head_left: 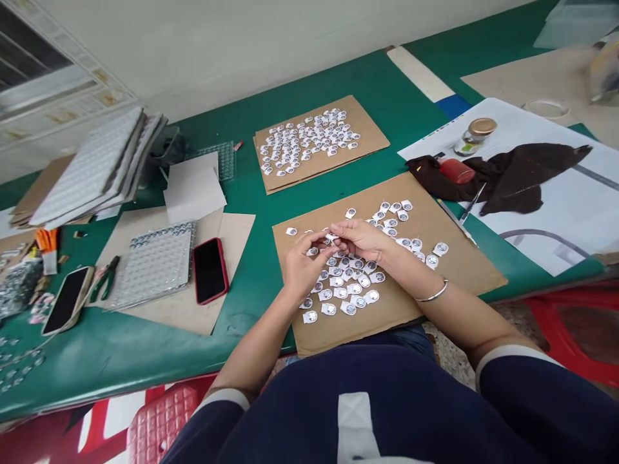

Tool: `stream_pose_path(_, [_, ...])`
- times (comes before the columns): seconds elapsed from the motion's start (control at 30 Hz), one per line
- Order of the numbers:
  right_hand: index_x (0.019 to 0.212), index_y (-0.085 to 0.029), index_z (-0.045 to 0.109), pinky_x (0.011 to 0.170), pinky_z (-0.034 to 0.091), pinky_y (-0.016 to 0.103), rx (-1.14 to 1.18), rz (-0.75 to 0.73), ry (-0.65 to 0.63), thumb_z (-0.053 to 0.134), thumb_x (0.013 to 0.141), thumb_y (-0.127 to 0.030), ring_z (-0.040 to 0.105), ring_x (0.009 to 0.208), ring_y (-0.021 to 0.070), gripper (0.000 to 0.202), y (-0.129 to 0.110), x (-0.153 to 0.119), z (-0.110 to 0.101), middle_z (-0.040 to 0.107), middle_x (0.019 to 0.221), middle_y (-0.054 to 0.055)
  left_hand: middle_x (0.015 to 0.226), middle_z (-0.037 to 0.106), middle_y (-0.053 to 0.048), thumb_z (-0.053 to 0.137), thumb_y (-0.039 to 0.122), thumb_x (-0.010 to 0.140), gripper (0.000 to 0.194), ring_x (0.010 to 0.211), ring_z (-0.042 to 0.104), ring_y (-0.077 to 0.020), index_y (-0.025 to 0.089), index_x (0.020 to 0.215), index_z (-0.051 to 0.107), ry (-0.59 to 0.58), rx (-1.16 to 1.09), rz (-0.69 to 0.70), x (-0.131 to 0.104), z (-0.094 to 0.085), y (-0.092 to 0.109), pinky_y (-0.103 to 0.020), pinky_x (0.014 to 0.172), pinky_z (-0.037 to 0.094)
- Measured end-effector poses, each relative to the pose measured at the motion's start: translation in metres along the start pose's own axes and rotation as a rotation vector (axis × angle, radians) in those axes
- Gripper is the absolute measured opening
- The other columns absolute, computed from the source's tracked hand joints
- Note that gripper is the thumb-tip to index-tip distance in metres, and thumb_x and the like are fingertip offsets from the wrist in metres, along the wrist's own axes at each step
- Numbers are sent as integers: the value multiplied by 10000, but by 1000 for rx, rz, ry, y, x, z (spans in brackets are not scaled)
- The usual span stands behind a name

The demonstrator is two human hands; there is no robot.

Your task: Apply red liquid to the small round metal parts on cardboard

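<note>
My left hand (305, 259) and my right hand (362, 240) meet over a brown cardboard sheet (464, 264). Between their fingertips they pinch a small white tag (331, 237), partly covered by the fingers; its exact kind is too small to make out. Below and around the hands, many similar white tags (371, 296), each with a round dark or silvery centre, lie spread on the cardboard. A silver bangle (432, 293) circles my right wrist.
Behind stands another cardboard (372, 138) covered with tags. On the left lie a red-edged phone (210, 270), a second phone (68, 299), pliers (105, 278) and orange scissors (47, 248). To the right are tweezers (472, 203), dark cloth (532, 167) and a glass jar (476, 136).
</note>
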State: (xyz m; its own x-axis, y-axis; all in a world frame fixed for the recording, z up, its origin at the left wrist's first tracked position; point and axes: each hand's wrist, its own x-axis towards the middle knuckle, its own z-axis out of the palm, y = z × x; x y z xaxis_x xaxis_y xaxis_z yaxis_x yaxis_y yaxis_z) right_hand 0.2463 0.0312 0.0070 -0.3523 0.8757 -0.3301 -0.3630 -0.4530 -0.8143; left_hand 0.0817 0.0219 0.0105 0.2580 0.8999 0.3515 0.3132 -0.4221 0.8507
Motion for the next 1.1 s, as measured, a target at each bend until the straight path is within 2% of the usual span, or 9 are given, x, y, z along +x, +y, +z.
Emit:
stream_pose_path(0.2, [765, -135, 640, 427, 337, 153, 79, 78, -19, 715, 643, -434, 404, 452, 16, 332, 4, -3, 1, 492, 519, -30, 836, 691, -26, 707, 284, 721, 258, 716, 645, -128, 211, 964, 663, 54, 63, 50, -8, 5, 1, -267, 697, 536])
stream_pose_path(0.43, [719, -115, 604, 419, 322, 147, 79, 108, -29, 715, 635, -450, 410, 432, 12, 363, 11, -1, 0, 505, 517, -32, 809, 695, -22, 708, 277, 722, 199, 675, 640, -116, 198, 899, 663, 98, 79, 84, -12, 9, -5, -244, 646, 531])
stream_pose_path(0.77, [725, -122, 597, 400, 301, 156, 58, 113, -3, 711, 631, -462, 410, 416, 18, 371, 11, -4, 2, 488, 508, -44, 770, 693, -24, 671, 316, 759, 179, 657, 642, -122, 189, 886, 660, 72, 144, 105, -12, 8, -4, -237, 606, 519])
stream_pose_path(1.1, [735, -127, 614, 416, 312, 171, -19, 73, 33, 686, 665, -463, 418, 432, 22, 351, 12, -6, 0, 505, 536, -30, 789, 700, -20, 644, 295, 788, 149, 646, 634, -114, 195, 899, 651, 78, 174, 223, -12, 8, -2, -232, 605, 500])
